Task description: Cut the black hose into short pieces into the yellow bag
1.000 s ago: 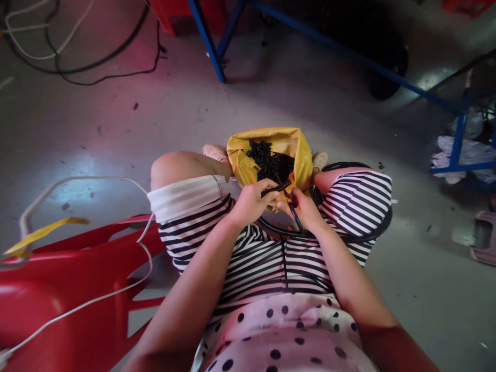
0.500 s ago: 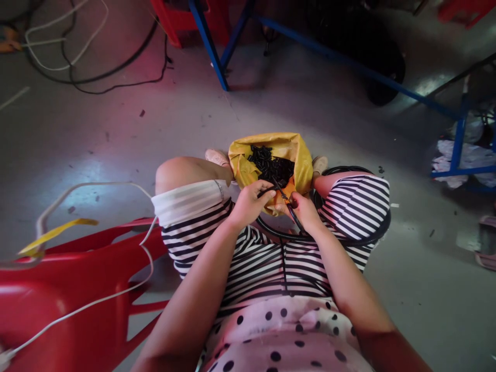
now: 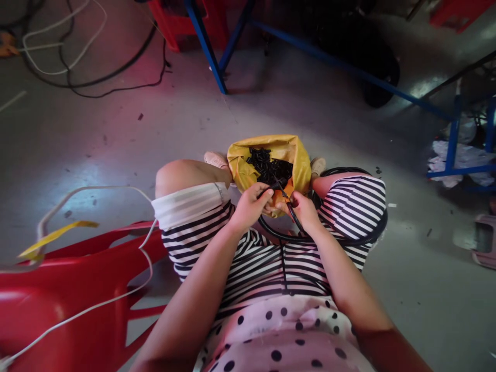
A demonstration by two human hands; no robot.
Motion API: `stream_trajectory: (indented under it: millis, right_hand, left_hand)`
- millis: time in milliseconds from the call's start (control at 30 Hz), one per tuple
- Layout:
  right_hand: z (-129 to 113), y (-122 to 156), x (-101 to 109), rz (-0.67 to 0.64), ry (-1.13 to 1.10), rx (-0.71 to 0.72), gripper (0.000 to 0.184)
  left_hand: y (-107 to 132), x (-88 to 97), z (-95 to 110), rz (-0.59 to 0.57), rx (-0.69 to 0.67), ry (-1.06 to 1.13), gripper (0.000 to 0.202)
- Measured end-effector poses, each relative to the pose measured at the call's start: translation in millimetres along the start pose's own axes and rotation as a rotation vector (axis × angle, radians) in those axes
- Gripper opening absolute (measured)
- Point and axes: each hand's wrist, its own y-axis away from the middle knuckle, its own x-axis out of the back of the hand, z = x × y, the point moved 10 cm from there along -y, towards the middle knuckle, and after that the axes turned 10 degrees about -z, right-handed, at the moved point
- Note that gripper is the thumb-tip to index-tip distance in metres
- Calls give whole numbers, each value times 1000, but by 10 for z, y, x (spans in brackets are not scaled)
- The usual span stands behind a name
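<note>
Pinched between the thumb and fingers of my left hand [image 3: 251, 204] is black tubing [image 3: 266, 187], its end at the scissor blades. My right hand [image 3: 304, 209] is closed around the black handles of a pair of scissors [image 3: 285, 196], whose blades point up and left over the bag. Below both hands a yellow bag [image 3: 300, 155] stands with its mouth rolled open between my feet. Many short black tube pieces [image 3: 267, 164] lie inside it. A long ribbed black hose [image 3: 372, 238] loops across my lap and around my right knee.
A red plastic stool [image 3: 77, 294] stands at my left, with a white cable [image 3: 93, 308] across it. Ahead are a blue metal frame [image 3: 333, 63] and another red stool [image 3: 194, 26]. Cables [image 3: 104, 80] coil on the floor at upper left. White plastic bags [image 3: 445, 160] lie at right.
The whole view has shifted slightly. Both hands stay over the bag, with the tubing and scissors held in nearly the same place.
</note>
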Motion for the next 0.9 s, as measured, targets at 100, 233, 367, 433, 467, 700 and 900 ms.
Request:
stream_trajectory:
  millis: [100, 233, 367, 433, 467, 700, 900]
  right_hand:
    - [-5, 21, 9, -6, -41, -3, 48]
    - [-40, 40, 6, -29, -90, 19, 45]
    - [-17, 34, 45, 11, -71, 14, 49]
    - [7, 28, 46, 18, -79, 4, 50]
    - [13, 27, 47, 22, -85, 1, 50]
    - [-63, 42, 93, 69, -65, 32, 56]
    - [-23, 31, 36, 21, -95, 8, 55]
  left_hand:
    - [19, -56, 99, -34, -53, -54, 23]
    - [37, -102, 144, -83, -55, -125, 22]
    - [21, -62, 119, -56, -54, -50, 27]
    - [13, -45, 107, -49, -61, -4, 30]
    - [11, -41, 95, -52, -54, 9, 32]
    - [70, -4, -82, -22, 108, 128, 40]
    - [83, -55, -51, -21, 74, 226, 36]
